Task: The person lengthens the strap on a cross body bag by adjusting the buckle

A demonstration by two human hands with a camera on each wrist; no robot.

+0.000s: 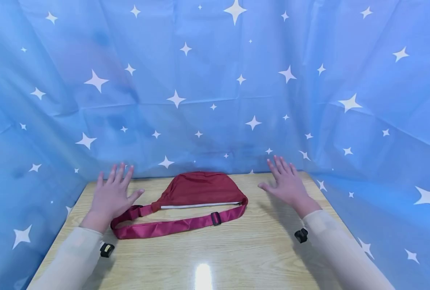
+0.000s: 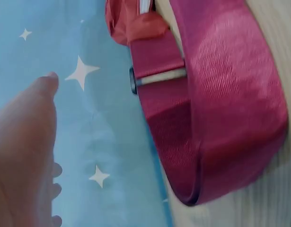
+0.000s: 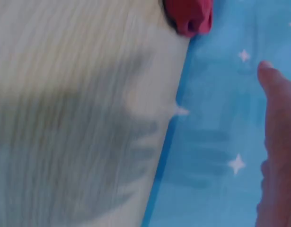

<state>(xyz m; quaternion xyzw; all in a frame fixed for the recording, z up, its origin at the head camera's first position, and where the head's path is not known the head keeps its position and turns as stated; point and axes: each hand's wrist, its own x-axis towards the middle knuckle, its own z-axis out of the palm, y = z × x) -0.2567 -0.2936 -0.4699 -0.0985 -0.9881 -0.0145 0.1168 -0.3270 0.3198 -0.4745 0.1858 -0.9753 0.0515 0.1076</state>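
Observation:
A dark red waist bag (image 1: 204, 188) lies flat near the far edge of the table, a white zipper (image 1: 200, 205) along its near side. Its magenta strap (image 1: 164, 228) loops toward the front, with a black slider buckle (image 1: 216, 218) on it. My left hand (image 1: 111, 197), fingers spread, is held above the table beside the strap's left bend; the left wrist view shows the strap (image 2: 235, 94) close by. My right hand (image 1: 284, 184) is also spread, raised to the right of the bag, its shadow falling on the wood. Neither hand holds anything.
The light wooden table (image 1: 244, 249) ends at a blue curtain (image 1: 215, 121) with white stars, which hangs behind it and along both sides. Black wrist cameras sit at the left cuff (image 1: 107, 250) and the right cuff (image 1: 301, 235).

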